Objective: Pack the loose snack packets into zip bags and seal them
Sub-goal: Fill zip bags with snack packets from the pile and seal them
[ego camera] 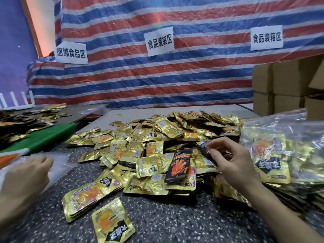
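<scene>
A heap of loose gold snack packets [154, 137] covers the middle of the speckled grey table [157, 223]. A black packet with orange print [180, 168] lies on top of the heap. My right hand [229, 158] reaches over the heap and pinches the edge of another dark packet [204, 148] between thumb and fingers. My left hand [29, 174] rests on a flat clear zip bag [59, 160] at the left, fingers relaxed. A filled clear zip bag [280, 146] with gold packets inside lies at the right.
Cardboard boxes [287, 85] stand stacked at the back right. A striped tarp [157, 67] with white paper signs hangs behind the table. A second pile of gold packets [26, 118] and a green sheet [43, 137] lie on the neighbouring table to the left.
</scene>
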A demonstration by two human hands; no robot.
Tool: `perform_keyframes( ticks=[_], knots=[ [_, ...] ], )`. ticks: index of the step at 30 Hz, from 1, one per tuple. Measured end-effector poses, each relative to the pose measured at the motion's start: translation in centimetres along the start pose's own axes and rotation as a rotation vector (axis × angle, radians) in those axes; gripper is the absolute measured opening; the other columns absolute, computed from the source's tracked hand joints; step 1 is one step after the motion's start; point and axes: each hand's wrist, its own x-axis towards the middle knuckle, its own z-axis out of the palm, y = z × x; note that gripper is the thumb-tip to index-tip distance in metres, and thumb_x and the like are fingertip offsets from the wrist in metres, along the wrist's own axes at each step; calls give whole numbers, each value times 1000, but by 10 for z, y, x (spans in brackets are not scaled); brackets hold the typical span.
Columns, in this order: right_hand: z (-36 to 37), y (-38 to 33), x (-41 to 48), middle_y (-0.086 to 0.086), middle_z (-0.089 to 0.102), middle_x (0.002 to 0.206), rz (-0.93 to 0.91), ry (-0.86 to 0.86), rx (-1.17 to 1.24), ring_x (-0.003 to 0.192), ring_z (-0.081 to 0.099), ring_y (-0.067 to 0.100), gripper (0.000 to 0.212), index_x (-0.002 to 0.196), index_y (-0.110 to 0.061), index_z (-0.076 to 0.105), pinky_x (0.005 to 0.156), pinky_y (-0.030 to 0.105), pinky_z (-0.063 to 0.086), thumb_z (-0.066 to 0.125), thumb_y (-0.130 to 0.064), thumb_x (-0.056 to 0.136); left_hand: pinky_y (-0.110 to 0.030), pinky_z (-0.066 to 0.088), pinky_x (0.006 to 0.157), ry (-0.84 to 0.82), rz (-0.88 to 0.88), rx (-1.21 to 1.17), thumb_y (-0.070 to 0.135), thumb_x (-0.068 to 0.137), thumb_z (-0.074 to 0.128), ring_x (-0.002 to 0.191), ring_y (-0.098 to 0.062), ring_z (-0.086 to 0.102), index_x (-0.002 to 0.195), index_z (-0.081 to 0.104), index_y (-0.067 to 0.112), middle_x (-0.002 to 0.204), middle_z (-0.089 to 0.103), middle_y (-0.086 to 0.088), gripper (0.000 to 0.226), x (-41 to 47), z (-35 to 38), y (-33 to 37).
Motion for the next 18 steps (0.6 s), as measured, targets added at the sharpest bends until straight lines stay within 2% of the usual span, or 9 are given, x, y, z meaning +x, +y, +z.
perform_keyframes(
  ticks=[1, 3, 5, 6, 8, 10, 13, 14, 18],
  knots=[
    [0, -1, 0, -13, 69, 86, -9, -3, -5, 80, 66, 11, 22, 90, -31, 70, 67, 21, 55, 68, -9, 92, -48, 45, 66, -141, -106, -53, -2, 57, 87, 59, -34, 56, 66, 58, 10, 61, 51, -8, 32, 1, 23, -17],
    [0, -2, 0, -13, 69, 85, -26, -11, -15, 79, 65, 11, 22, 91, -30, 70, 66, 22, 55, 68, -8, 92, -43, 48, 69, -380, -285, -239, 16, 59, 94, 58, -32, 59, 58, 60, 15, 55, 55, -4, 34, 1, 44, -38],
    [2, -4, 0, -13, 69, 84, -29, -23, -23, 79, 65, 10, 21, 91, -28, 70, 65, 19, 53, 68, -7, 91, -39, 50, 66, -395, -357, -342, 28, 66, 91, 55, -27, 60, 50, 62, 16, 51, 59, -4, 35, 5, 34, -41],
    [4, -4, 0, -12, 70, 83, -30, -28, -27, 79, 65, 10, 21, 91, -27, 71, 66, 18, 53, 68, -6, 91, -37, 49, 64, -385, -369, -379, 27, 67, 91, 53, -27, 60, 46, 61, 13, 47, 59, -6, 39, 8, 15, -34],
    [5, -3, 0, -11, 71, 84, -44, -40, -20, 81, 66, 8, 23, 92, -28, 71, 67, 16, 53, 68, -5, 91, -37, 48, 59, -249, -368, -408, 25, 72, 88, 49, -27, 58, 48, 57, 12, 43, 55, -6, 42, 11, -34, -14],
    [5, 0, 1, -14, 72, 88, -88, -44, -23, 83, 68, 6, 26, 91, -35, 71, 66, 11, 53, 69, -9, 90, -32, 42, 55, -70, -364, -331, 32, 81, 78, 57, -28, 60, 62, 56, 16, 55, 59, -4, 33, 8, -86, 13],
    [3, 10, 2, -18, 73, 93, -121, 0, -70, 85, 69, 2, 13, 96, -42, 71, 65, 6, 51, 71, -30, 90, -35, 35, 58, 135, -260, -246, 28, 93, 64, 71, -38, 64, 82, 58, 12, 74, 63, -13, 20, 4, -146, 59],
    [2, 14, 3, -18, 73, 94, -101, 0, -81, 86, 70, 3, 10, 99, -41, 71, 66, 7, 53, 70, -37, 90, -35, 34, 57, 198, -222, -250, 25, 94, 63, 70, -38, 64, 84, 58, 10, 76, 64, -13, 18, 2, -161, 73],
    [-2, 23, 5, -14, 74, 98, -28, -36, -80, 87, 71, 8, 33, 107, -35, 71, 69, 16, 57, 64, -61, 88, -26, 31, 49, 532, -14, -435, 14, 89, 73, 54, -30, 61, 78, 61, 8, 70, 65, -8, 17, -5, -211, 109]
  ],
)
